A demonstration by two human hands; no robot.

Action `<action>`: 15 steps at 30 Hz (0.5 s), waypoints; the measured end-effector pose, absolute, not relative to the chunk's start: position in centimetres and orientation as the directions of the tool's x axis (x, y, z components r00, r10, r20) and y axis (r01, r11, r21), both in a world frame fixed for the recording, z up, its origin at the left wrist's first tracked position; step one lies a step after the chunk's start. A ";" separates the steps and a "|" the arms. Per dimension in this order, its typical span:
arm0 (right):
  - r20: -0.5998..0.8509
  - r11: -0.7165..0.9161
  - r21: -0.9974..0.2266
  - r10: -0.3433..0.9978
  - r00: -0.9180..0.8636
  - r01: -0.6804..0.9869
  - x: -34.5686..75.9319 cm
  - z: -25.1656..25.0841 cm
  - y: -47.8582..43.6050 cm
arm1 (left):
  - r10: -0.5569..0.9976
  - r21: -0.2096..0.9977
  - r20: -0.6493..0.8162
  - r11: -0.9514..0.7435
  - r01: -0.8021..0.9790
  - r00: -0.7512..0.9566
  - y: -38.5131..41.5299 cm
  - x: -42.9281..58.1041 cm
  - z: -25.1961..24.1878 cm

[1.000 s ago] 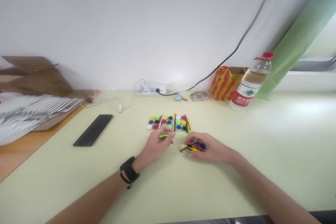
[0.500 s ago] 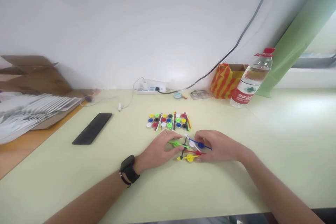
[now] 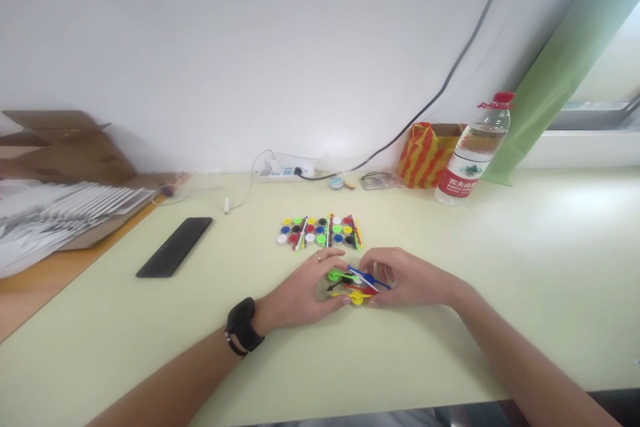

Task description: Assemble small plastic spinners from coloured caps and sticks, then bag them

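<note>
Between my hands on the pale green table lies a cluster of coloured spinner pieces, each a round disc with an arrow: green, black, white, blue, red and yellow. My left hand curves round the cluster's left side, its thumb and fingers closed in at the edges. Round the right side, my right hand does the same, fingers bent by the blue and red pieces. Just beyond, rows of coloured discs with bundled arrows between them lie flat on the table.
A black phone lies to the left, near a cardboard box with white packets. At the back are a power strip, a striped bag and a water bottle. A coiled cable lies beside the bag.
The arrows between my hands have turned and drawn closer together. My left thumb has moved down to the yellow piece, and my right hand has shifted slightly left.
</note>
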State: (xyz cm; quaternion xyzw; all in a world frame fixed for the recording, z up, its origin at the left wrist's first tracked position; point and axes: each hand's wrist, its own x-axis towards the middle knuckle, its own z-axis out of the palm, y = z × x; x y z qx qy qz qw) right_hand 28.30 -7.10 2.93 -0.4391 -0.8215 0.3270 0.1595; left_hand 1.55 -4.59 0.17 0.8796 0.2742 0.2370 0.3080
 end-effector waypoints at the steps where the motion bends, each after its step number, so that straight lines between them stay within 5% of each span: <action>1: -0.018 0.405 -0.676 0.826 -0.563 0.616 28.3 2.9 -7.1 | 0.633 0.678 0.239 -0.652 0.340 0.737 -4.6 1.5 0.1; 15: 0.059 0.477 -0.699 0.781 -0.622 0.533 28.7 2.8 -6.5 | 0.639 0.672 0.255 -0.657 0.343 0.725 -4.3 1.3 0.0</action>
